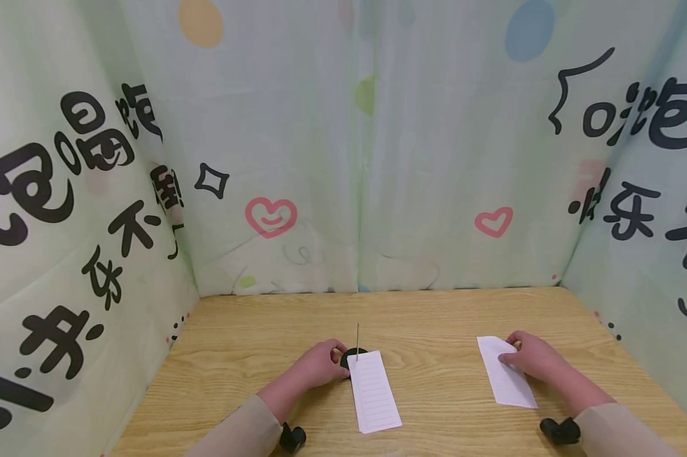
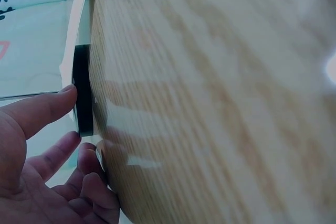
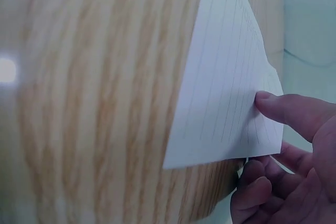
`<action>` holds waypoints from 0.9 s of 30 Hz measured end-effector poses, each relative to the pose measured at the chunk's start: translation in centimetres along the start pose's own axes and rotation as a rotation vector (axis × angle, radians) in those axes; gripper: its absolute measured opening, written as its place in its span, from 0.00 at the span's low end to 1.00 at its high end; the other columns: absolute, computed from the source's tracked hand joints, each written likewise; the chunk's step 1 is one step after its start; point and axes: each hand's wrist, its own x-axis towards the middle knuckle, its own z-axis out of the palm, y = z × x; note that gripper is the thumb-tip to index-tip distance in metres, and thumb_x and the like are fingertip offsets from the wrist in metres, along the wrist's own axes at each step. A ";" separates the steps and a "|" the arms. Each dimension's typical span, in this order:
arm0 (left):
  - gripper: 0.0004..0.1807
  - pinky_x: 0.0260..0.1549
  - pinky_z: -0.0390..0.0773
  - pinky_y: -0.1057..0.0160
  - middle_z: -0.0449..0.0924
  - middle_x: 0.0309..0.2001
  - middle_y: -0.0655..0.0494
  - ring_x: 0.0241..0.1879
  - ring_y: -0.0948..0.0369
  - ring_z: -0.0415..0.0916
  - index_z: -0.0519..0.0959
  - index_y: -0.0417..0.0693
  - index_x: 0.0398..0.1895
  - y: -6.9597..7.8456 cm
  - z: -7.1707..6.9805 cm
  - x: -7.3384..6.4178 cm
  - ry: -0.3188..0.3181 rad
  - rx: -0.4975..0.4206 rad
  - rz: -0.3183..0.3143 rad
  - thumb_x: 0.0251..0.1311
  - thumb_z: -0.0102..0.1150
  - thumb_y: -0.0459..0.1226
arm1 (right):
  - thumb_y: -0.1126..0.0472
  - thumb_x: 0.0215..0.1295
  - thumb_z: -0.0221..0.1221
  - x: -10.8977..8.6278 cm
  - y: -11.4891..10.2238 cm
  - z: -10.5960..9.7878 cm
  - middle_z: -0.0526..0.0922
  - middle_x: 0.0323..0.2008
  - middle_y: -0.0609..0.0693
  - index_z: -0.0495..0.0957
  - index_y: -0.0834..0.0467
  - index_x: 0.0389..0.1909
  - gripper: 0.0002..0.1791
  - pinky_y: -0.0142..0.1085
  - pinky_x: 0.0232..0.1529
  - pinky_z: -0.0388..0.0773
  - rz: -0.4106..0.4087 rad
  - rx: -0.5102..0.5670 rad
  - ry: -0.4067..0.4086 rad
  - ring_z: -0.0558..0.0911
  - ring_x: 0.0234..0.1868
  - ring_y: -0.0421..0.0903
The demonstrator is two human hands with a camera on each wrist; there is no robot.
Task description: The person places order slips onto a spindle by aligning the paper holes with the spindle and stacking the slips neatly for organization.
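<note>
A paper spike stands on the table, with a thin upright metal rod (image 1: pixel 358 335) and a round black base (image 2: pixel 84 90). My left hand (image 1: pixel 323 364) pinches the base's left edge between thumb and fingers. One lined white slip (image 1: pixel 375 395) lies over part of the base, its top at the rod, and stretches toward me. Over on the right, my right hand (image 1: pixel 536 358) holds a second lined paper slip (image 3: pixel 220 77) by its upper right edge, thumb on the ruled face. Fingers behind this paper are partly hidden.
The wooden table (image 1: pixel 252 330) carries all of this. A pale printed curtain (image 1: pixel 423 158) hangs behind it and along both sides. A black wrist camera (image 1: pixel 560 431) sits at the right sleeve, and another black device (image 1: pixel 292 437) at the left.
</note>
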 end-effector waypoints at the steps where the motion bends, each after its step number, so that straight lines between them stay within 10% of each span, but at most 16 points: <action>1: 0.21 0.37 0.69 0.54 0.71 0.35 0.52 0.35 0.54 0.69 0.77 0.48 0.50 0.0 0.0 0.0 -0.001 -0.001 0.001 0.54 0.73 0.37 | 0.55 0.62 0.66 0.0 0.0 0.0 0.76 0.37 0.62 0.71 0.70 0.50 0.26 0.44 0.36 0.71 0.005 0.006 0.002 0.74 0.35 0.53; 27: 0.21 0.37 0.71 0.54 0.71 0.36 0.52 0.36 0.54 0.69 0.77 0.48 0.51 0.4 -0.1 -0.2 0.003 0.004 -0.012 0.54 0.73 0.37 | 0.65 0.70 0.55 -0.8 0.1 -0.4 0.78 0.41 0.62 0.63 0.70 0.64 0.25 0.40 0.32 0.70 -0.068 0.098 0.118 0.74 0.34 0.50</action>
